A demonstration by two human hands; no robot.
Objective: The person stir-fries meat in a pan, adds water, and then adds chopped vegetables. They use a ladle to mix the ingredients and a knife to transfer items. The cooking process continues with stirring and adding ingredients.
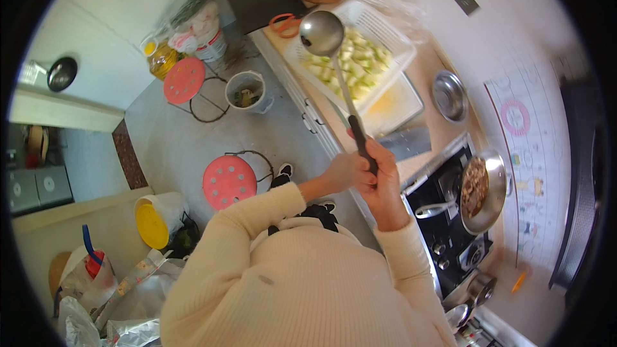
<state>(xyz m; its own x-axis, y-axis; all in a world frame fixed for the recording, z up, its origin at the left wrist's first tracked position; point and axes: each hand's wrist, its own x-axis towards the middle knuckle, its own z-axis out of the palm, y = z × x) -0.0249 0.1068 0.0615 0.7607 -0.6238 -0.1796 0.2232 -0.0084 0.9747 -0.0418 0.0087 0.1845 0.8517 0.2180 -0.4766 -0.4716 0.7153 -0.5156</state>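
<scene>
A steel ladle [322, 33] is raised in front of me, its bowl over the near-left side of a white plastic basket [404, 53]. My right hand [385, 180] grips its black handle [359, 137]. Against the right hand, my left hand [343, 171] also closes around the handle's lower end. A small dark spot shows on the ladle's bowl. Cut pale-green vegetable pieces [359, 74] fill the basket. Beneath and beside it lies a whitish tray [397, 106] with a yellowish patch. Part of a cleaver-like metal blade [409, 142] shows near my right hand.
A steel pan [496, 193] with browned, chopped food [475, 188] stands on the black gas stove [436, 231]. A metal bowl [450, 96] sits by the wall. Orange-handled scissors [285, 25] lie left of the basket. Red stools [230, 182] and a waste bin [246, 91] occupy the floor.
</scene>
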